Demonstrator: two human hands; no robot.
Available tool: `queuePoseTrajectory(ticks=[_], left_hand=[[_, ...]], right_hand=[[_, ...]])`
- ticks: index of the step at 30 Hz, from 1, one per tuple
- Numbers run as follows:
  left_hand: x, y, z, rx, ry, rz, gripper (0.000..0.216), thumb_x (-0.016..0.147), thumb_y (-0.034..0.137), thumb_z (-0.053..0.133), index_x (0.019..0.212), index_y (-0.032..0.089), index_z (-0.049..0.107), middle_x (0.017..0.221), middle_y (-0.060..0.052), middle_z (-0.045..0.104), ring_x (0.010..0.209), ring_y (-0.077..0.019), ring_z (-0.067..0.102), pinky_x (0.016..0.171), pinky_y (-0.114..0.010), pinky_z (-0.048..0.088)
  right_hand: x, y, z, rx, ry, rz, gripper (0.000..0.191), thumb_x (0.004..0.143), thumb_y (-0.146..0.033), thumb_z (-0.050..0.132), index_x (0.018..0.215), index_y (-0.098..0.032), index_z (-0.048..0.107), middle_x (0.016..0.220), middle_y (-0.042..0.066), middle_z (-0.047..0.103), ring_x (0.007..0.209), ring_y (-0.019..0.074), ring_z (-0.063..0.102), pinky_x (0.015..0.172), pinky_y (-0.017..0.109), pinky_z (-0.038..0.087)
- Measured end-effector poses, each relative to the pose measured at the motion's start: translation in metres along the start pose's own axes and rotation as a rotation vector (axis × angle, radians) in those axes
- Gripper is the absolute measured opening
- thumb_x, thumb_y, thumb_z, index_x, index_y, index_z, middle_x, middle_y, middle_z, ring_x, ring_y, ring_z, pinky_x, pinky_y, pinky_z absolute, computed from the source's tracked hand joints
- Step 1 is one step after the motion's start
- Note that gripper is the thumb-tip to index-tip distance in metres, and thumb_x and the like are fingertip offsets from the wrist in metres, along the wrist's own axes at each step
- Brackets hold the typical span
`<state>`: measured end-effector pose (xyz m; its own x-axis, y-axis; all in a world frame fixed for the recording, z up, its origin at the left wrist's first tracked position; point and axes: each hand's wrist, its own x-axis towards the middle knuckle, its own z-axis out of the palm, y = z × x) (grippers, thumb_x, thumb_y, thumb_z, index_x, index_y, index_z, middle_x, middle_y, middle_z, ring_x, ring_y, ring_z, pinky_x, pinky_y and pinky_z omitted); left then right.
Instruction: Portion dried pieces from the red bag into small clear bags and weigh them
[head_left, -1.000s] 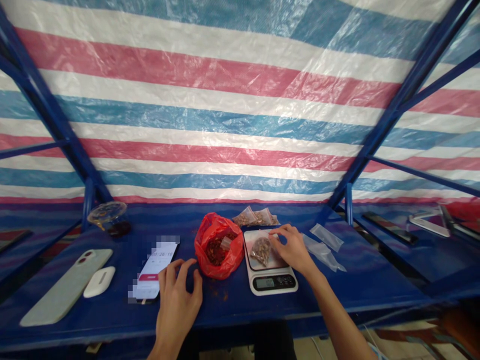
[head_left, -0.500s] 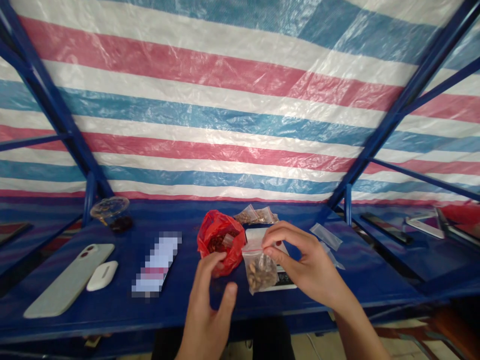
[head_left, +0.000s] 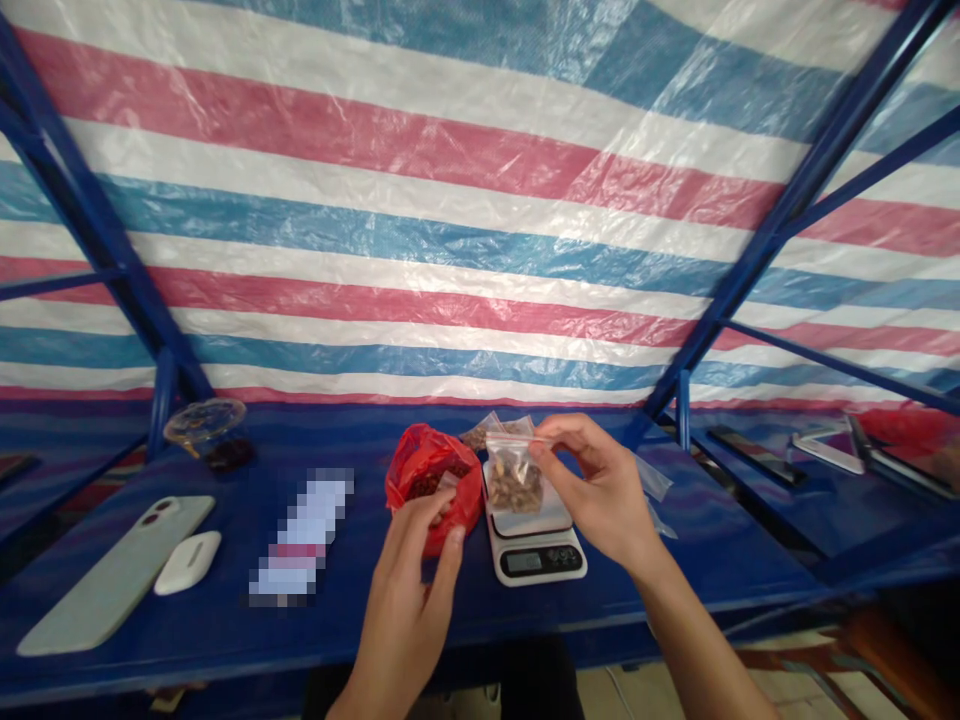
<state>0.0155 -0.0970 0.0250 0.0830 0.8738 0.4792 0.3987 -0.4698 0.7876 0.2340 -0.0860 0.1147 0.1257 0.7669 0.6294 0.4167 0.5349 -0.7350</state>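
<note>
The right hand (head_left: 596,490) pinches the top corner of a small zip bag (head_left: 515,485) of brown pieces between thumb and fingers, the bag hanging in front of the kitchen scale's plate; whether its bottom touches the scale (head_left: 541,563) is unclear. The left hand (head_left: 412,575) is loosely curved, thumb apart from the fingers, at the near side of the open red bag (head_left: 420,455); I cannot tell whether it touches that bag.

The zip bag hangs by one corner, so a loose pinch could drop it, and if the seal is not fully pressed, which does not show, pieces could spill onto the scale. A knock from the left hand could tip the soft red bag and scatter its contents.

The table (head_left: 225,630) is a smooth blue surface. Filled small bags (head_left: 474,436) lie behind the scale and flat clear bags (head_left: 652,478) to its right. Further left are a pale phone (head_left: 120,580), a white case (head_left: 187,562), a pixelated screen (head_left: 300,535) and a clear cup (head_left: 210,425). A striped plastic sheet (head_left: 450,200) hangs behind, between slanting blue bars (head_left: 760,260), with pale floor (head_left: 607,695) below
</note>
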Motion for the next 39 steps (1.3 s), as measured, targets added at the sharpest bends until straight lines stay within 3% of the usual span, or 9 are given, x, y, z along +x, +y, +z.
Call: queuePoseTrajectory(ticks=[7, 15, 21, 23, 26, 28, 32, 35, 39], left_hand=[[-0.023, -0.076, -0.006, 0.306, 0.089, -0.032, 0.036, 0.102, 0.042, 0.048, 0.127, 0.023, 0.065, 0.122, -0.012, 0.064, 0.113, -0.0281, 0.066, 0.099, -0.050, 0.057], [-0.028, -0.081, -0.004, 0.348, 0.189, -0.030, 0.035, 0.102, 0.043, 0.049, 0.126, 0.022, 0.064, 0.121, -0.012, 0.062, 0.114, -0.0286, 0.065, 0.095, -0.048, 0.059], [-0.029, -0.042, 0.009, 0.229, 0.172, 0.063, 0.045, 0.095, 0.040, 0.064, 0.137, 0.025, 0.057, 0.130, -0.013, 0.062, 0.120, -0.0294, 0.063, 0.099, -0.048, 0.057], [-0.030, -0.024, 0.020, 0.148, 0.119, 0.042, 0.063, 0.090, 0.041, 0.070, 0.146, 0.024, 0.048, 0.136, -0.015, 0.062, 0.125, -0.0308, 0.062, 0.099, -0.047, 0.058], [-0.033, -0.012, 0.034, -0.016, 0.072, -0.086, 0.055, 0.092, 0.039, 0.066, 0.143, 0.021, 0.051, 0.125, -0.014, 0.071, 0.111, -0.0272, 0.071, 0.090, -0.040, 0.061], [-0.037, -0.017, 0.037, -0.082, 0.052, -0.168, 0.047, 0.092, 0.039, 0.064, 0.135, 0.020, 0.057, 0.118, -0.013, 0.075, 0.102, -0.0255, 0.075, 0.086, -0.036, 0.062], [-0.042, -0.037, 0.028, -0.069, 0.046, -0.267, 0.046, 0.088, 0.043, 0.067, 0.128, 0.019, 0.063, 0.114, -0.012, 0.077, 0.096, -0.0252, 0.076, 0.088, -0.036, 0.061], [-0.041, -0.047, 0.018, -0.029, 0.046, -0.274, 0.046, 0.087, 0.046, 0.066, 0.124, 0.019, 0.065, 0.112, -0.012, 0.078, 0.095, -0.0258, 0.076, 0.087, -0.037, 0.061], [-0.033, -0.051, 0.010, 0.025, 0.093, -0.291, 0.044, 0.085, 0.047, 0.065, 0.120, 0.020, 0.066, 0.108, -0.010, 0.079, 0.094, -0.0258, 0.076, 0.082, -0.034, 0.061]], right_hand=[[0.040, 0.070, -0.014, -0.047, 0.240, 0.136, 0.026, 0.084, -0.041, 0.071, 0.098, -0.020, 0.065, 0.086, 0.003, 0.069, 0.074, 0.0170, 0.066, 0.066, 0.028, 0.053], [0.043, 0.089, -0.010, 0.060, 0.258, 0.252, 0.031, 0.079, -0.045, 0.077, 0.095, -0.020, 0.068, 0.085, 0.002, 0.068, 0.067, 0.0163, 0.064, 0.060, 0.027, 0.053], [-0.001, 0.028, 0.019, 0.200, -0.165, 0.233, 0.018, 0.088, -0.037, 0.075, 0.091, -0.021, 0.068, 0.089, 0.002, 0.071, 0.077, 0.0154, 0.067, 0.070, 0.025, 0.054], [-0.020, 0.004, 0.030, 0.199, -0.302, 0.235, 0.012, 0.093, -0.033, 0.070, 0.094, -0.021, 0.069, 0.089, 0.002, 0.072, 0.080, 0.0153, 0.069, 0.072, 0.024, 0.055], [-0.046, -0.016, 0.031, 0.103, -0.448, 0.170, 0.008, 0.097, -0.028, 0.066, 0.099, -0.023, 0.071, 0.093, 0.003, 0.073, 0.084, 0.0158, 0.070, 0.077, 0.025, 0.055], [-0.062, -0.010, 0.016, -0.055, -0.425, 0.081, 0.013, 0.097, -0.027, 0.065, 0.108, -0.025, 0.072, 0.101, 0.004, 0.074, 0.092, 0.0175, 0.070, 0.084, 0.026, 0.055], [-0.101, 0.045, -0.028, -0.481, -0.026, 0.088, 0.018, 0.103, -0.029, 0.054, 0.105, -0.025, 0.072, 0.086, 0.003, 0.069, 0.076, 0.0175, 0.067, 0.072, 0.027, 0.053], [-0.134, 0.086, -0.049, -0.697, -0.064, 0.154, 0.025, 0.103, -0.036, 0.051, 0.106, -0.027, 0.074, 0.085, 0.004, 0.070, 0.072, 0.0205, 0.068, 0.067, 0.029, 0.053], [-0.163, 0.102, -0.049, -0.812, -0.135, 0.190, 0.031, 0.105, -0.040, 0.047, 0.114, -0.030, 0.075, 0.094, 0.006, 0.073, 0.078, 0.0238, 0.069, 0.072, 0.034, 0.055]])
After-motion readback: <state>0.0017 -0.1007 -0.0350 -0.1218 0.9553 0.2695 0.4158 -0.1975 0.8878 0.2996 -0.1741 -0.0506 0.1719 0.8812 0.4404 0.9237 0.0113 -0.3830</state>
